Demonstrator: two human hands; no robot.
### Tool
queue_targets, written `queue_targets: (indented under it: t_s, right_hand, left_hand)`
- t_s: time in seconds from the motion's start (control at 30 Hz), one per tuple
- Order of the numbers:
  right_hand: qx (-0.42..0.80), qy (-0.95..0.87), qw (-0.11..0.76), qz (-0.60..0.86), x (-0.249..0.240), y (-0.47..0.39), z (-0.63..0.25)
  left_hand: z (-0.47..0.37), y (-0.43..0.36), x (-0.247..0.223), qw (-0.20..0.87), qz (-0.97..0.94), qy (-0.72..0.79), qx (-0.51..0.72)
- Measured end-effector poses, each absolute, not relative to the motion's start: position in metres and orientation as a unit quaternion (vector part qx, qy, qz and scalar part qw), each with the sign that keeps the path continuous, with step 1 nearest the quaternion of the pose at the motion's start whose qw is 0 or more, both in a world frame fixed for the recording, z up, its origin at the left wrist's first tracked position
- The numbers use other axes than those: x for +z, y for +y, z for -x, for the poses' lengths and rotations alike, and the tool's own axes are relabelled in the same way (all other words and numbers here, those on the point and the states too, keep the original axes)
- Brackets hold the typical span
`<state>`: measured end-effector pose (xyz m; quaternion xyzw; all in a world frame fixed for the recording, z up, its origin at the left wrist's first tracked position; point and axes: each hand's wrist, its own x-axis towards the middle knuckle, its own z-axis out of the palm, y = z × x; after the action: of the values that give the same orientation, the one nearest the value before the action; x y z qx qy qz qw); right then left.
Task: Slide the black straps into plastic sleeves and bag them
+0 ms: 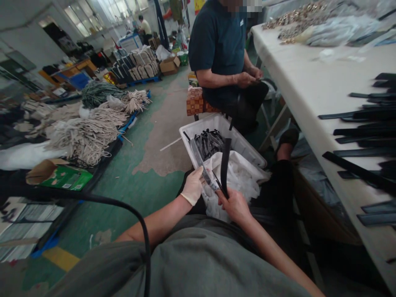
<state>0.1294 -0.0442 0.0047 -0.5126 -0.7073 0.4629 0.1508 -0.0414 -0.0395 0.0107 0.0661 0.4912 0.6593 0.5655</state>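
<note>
My left hand [193, 185], in a pale glove, is closed on a clear plastic strip [201, 161] that slants up to the left. Bare, my right hand [235, 205] grips a black strap [225, 165], which stands upright above the fingers. The two hands are close together over my lap, where white plastic sheeting [244, 173] lies. Just beyond them is a white crate [247, 147] holding many short black pieces [210, 142]. The fingertips of both hands are partly hidden by the strips.
A white-covered table [297, 82] on the right bears rows of black straps [365, 132]. Ahead, a seated person [216, 49] works with both hands. Bundles of beige cord [89, 128] and a green carton [68, 176] lie at the left. A black cable [123, 204] crosses the lower left.
</note>
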Motion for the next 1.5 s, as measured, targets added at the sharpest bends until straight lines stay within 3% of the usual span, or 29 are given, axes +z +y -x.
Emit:
queue_targets:
  t_s: [0.17, 0.27, 0.47, 0.63, 0.93, 1.07, 1.23, 1.4, 1.5]
  right_hand:
    - [0.584, -0.650, 0.207, 0.440, 0.017, -0.038, -0.129]
    - [0.548, -0.686, 0.178, 0.445, 0.020, -0.041, -0.124]
    - [0.521, -0.694, 0.192, 0.458, 0.012, -0.045, -0.121]
    - [0.491, -0.710, 0.217, 0.455, 0.019, -0.039, -0.123]
    - [0.557, -0.691, 0.161, 0.431, 0.012, -0.043, -0.128]
    - [0.560, -0.676, 0.212, 0.429, 0.020, -0.041, -0.121]
    - [0.524, -0.673, 0.263, 0.451, 0.026, -0.042, -0.117]
    - [0.530, -0.680, 0.252, 0.440, 0.026, -0.044, -0.122]
    - [0.511, -0.688, 0.257, 0.447, 0.027, -0.041, -0.122]
  left_hand:
    - [0.028, -0.052, 0.007, 0.529, -0.161, 0.520, 0.651]
    - [0.026, -0.052, 0.012, 0.557, -0.195, 0.517, 0.619]
    - [0.039, -0.028, 0.035, 0.524, -0.114, 0.476, 0.697]
    - [0.026, -0.053, 0.024, 0.560, -0.187, 0.510, 0.625]
    - [0.044, -0.028, 0.050, 0.529, -0.146, 0.468, 0.693]
    - [0.029, -0.038, 0.038, 0.517, -0.182, 0.488, 0.679]
    - [0.014, -0.062, 0.029, 0.603, -0.245, 0.505, 0.567]
    - [0.027, -0.047, 0.052, 0.498, -0.184, 0.462, 0.711]
    - [0.024, -0.049, 0.048, 0.536, -0.188, 0.476, 0.671]
